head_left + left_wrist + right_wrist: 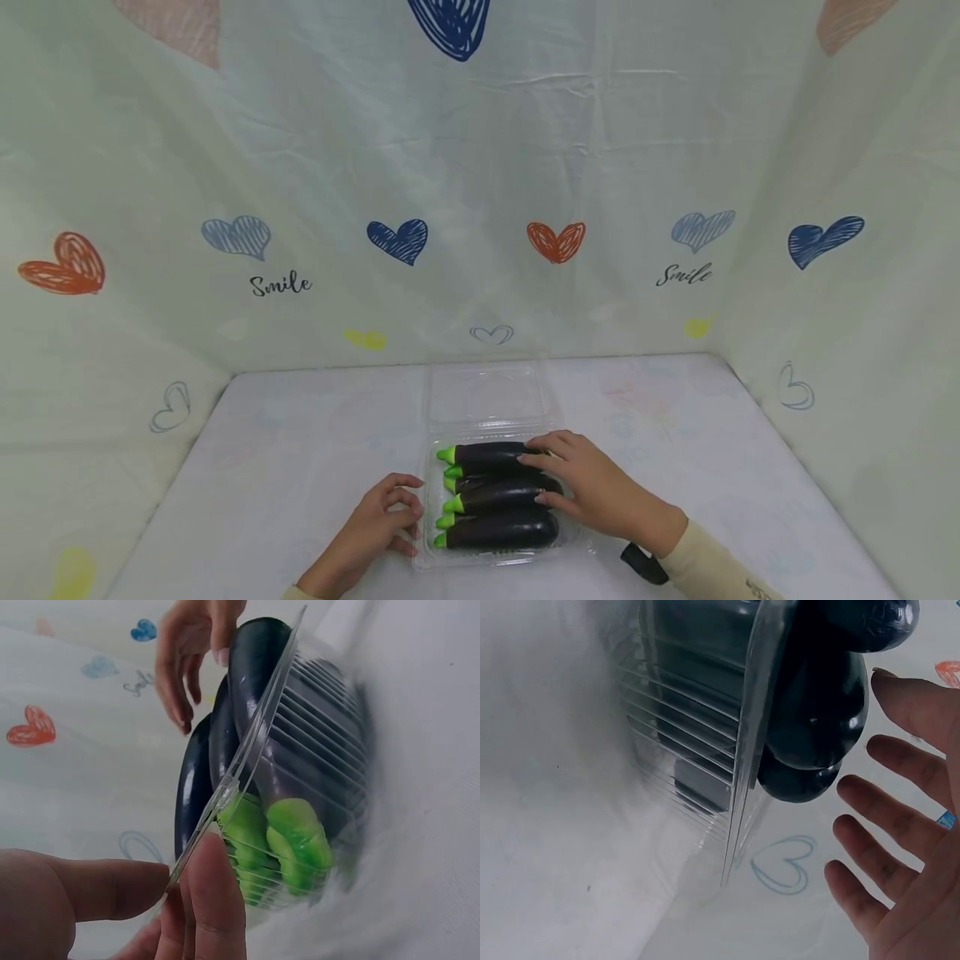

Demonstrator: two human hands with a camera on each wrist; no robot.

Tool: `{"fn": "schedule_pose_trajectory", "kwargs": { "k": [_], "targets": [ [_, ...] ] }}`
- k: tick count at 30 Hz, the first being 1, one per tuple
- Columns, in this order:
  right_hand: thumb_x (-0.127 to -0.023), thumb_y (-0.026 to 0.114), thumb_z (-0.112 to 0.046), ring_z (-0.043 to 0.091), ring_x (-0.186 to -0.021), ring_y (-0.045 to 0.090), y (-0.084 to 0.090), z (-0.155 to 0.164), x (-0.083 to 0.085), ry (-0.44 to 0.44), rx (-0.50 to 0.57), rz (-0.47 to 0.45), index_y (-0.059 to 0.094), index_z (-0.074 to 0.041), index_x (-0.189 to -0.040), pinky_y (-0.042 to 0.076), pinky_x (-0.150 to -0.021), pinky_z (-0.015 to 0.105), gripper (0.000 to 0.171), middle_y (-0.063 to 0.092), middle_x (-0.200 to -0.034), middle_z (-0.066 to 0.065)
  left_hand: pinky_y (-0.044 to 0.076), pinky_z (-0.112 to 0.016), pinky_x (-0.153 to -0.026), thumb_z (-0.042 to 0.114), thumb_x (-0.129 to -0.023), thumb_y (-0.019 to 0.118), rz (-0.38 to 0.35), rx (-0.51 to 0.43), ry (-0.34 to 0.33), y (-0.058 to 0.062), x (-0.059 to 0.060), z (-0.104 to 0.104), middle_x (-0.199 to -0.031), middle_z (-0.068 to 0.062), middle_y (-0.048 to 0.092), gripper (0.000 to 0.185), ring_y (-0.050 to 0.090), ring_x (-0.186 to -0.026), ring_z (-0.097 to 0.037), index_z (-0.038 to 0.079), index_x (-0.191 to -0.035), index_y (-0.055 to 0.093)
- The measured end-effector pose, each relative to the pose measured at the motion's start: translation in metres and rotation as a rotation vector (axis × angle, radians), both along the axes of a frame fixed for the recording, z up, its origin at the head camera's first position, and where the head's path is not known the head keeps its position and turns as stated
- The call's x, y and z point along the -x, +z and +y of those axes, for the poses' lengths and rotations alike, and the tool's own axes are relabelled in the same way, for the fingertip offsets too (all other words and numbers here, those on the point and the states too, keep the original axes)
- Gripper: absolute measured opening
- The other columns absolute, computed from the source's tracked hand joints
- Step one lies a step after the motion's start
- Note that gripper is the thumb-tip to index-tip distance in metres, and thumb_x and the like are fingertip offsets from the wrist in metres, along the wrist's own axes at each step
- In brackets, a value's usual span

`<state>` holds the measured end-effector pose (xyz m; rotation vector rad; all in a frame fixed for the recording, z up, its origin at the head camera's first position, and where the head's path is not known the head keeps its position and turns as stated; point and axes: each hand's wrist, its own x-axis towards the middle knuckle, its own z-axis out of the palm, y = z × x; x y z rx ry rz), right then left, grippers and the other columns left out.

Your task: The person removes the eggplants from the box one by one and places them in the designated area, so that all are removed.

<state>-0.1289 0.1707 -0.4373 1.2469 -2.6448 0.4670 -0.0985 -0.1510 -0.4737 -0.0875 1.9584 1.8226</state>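
Eggplants [498, 504] lie left-right across the clear tray [501, 557], lower centre; right hand [592, 487] rests straight fingers on them, left hand [375, 529] pinches the tray's rim

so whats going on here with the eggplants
A person is working at a clear plastic clamshell box on a white table, its lid lying open behind it. Several dark purple eggplants with green stems are stacked in the box. The left hand holds the box's left rim, fingertips on the plastic edge. The right hand rests open over the eggplants' rounded ends, fingers straight.
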Motion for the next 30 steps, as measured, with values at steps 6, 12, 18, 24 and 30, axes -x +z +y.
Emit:
{"fn": "schedule_pose_trajectory", "kwargs": {
  "k": [6,12,18,24,30],
  "targets": [
    [-0.076,0.075,-0.032,0.018,-0.119,0.043,-0.0011,0.0,-0.0005,0.083,-0.026,0.074,0.058,-0.019,-0.124,0.04,-0.098,0.039,0.052,0.05,-0.127,-0.002,0.054,-0.038,-0.057,0.004,-0.086,0.058,0.011,-0.011,0.001,-0.0019,-0.0011,-0.0012,-0.09,-0.008,0.053,0.047,0.057,-0.069,-0.02,-0.005,-0.126,0.037],
    [-0.072,0.079,-0.028,0.021,-0.119,0.044,-0.0023,-0.0007,0.0003,0.151,-0.062,0.152,0.057,-0.018,-0.124,0.04,-0.097,0.038,0.058,0.051,-0.127,-0.001,0.055,-0.037,-0.057,0.003,-0.085,0.058,0.006,-0.001,0.003,-0.002,-0.0004,0.0008,-0.089,-0.008,0.054,0.046,0.058,-0.069,-0.019,-0.005,-0.125,0.038],
    [-0.068,0.082,-0.028,0.021,-0.119,0.043,-0.001,-0.0028,0.0015,0.183,-0.122,0.192,0.058,-0.019,-0.124,0.038,-0.1,0.036,0.061,0.054,-0.125,-0.004,0.055,-0.038,-0.057,0.003,-0.086,0.058,0.011,-0.003,0.002,-0.0012,-0.001,0.0013,-0.089,-0.009,0.054,0.045,0.057,-0.069,-0.019,-0.006,-0.125,0.038],
    [-0.07,0.081,-0.024,0.021,-0.12,0.043,-0.0002,-0.006,0.002,0.199,-0.204,0.187,0.06,-0.02,-0.122,0.035,-0.102,0.037,0.056,0.055,-0.121,-0.006,0.055,-0.037,-0.057,0.003,-0.086,0.058,0.016,-0.016,-0.003,-0.0009,-0.0006,0.0013,-0.089,-0.008,0.054,0.045,0.057,-0.069,-0.019,-0.005,-0.125,0.038],
    [-0.069,0.081,-0.02,0.02,-0.117,0.045,-0.0018,-0.0092,0.0023,0.204,-0.244,0.181,0.06,-0.02,-0.122,0.037,-0.101,0.036,0.058,0.057,-0.118,-0.006,0.055,-0.037,-0.056,0.004,-0.086,0.058,0.027,-0.041,-0.012,-0.0021,0.0,-0.0007,-0.089,-0.008,0.053,0.046,0.057,-0.069,-0.019,-0.006,-0.125,0.037]
  ]
}}
